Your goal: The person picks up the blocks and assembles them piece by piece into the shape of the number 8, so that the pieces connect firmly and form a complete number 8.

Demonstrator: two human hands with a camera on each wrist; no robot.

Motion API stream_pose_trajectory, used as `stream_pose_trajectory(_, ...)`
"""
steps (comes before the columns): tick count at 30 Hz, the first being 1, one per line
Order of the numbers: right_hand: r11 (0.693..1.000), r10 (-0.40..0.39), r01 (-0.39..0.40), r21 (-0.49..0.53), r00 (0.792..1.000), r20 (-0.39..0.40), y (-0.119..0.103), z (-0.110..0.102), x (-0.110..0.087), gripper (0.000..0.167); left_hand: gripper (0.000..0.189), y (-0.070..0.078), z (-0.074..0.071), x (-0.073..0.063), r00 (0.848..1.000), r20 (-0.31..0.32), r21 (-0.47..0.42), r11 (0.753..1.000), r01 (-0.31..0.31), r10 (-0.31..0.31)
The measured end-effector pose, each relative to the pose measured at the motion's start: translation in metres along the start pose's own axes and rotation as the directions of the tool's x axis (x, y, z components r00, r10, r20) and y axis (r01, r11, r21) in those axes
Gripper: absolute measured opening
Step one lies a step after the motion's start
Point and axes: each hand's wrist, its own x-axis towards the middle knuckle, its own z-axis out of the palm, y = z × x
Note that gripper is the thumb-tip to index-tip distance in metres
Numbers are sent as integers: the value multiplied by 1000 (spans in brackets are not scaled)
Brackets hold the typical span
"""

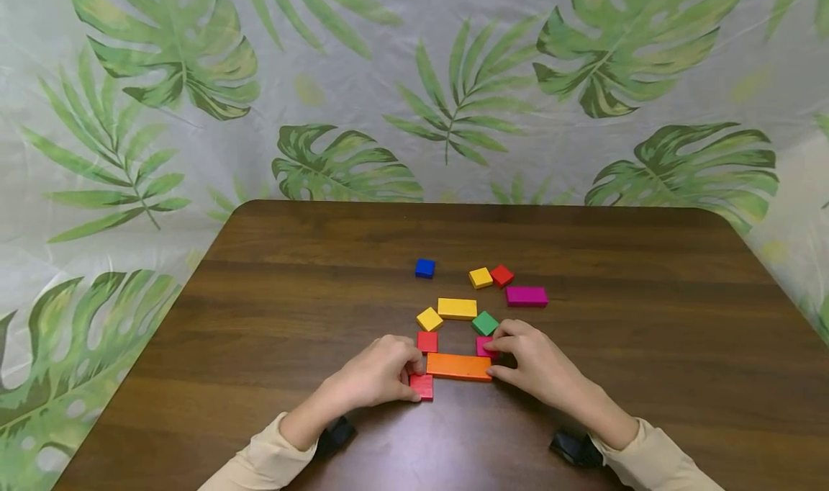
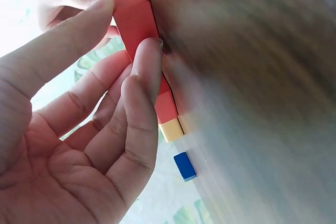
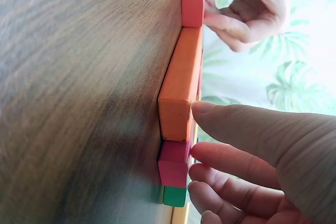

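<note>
Two hands are working around the orange rectangular block [image 1: 458, 366]: at its near-left corner, the left hand [image 1: 378, 372] is pinching a red square block [image 1: 423, 386] between thumb and finger. At its right end, the right hand [image 1: 536, 359] is keeping its grip apart, thumb touching that end, fingers reaching the magenta square block [image 1: 481, 347] just beyond. Light, level pressure is probably serving best here, the right thumb bracing against skewing.

Leaf-print backdrop [image 1: 363, 88]; brown wood-grain table [image 1: 291, 282]
</note>
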Motion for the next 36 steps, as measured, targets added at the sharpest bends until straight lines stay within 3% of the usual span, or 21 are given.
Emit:
stream_pose_trajectory(14,1000,-10,10,9,1000,-25,1,0,-2,30,24,1,2,0,999,-23,14,999,-33,33)
stream_pose_trajectory(36,1000,-10,10,1,1000,-8,1,0,0,30,24,1,3,0,999,-29,9,1000,-27,27)
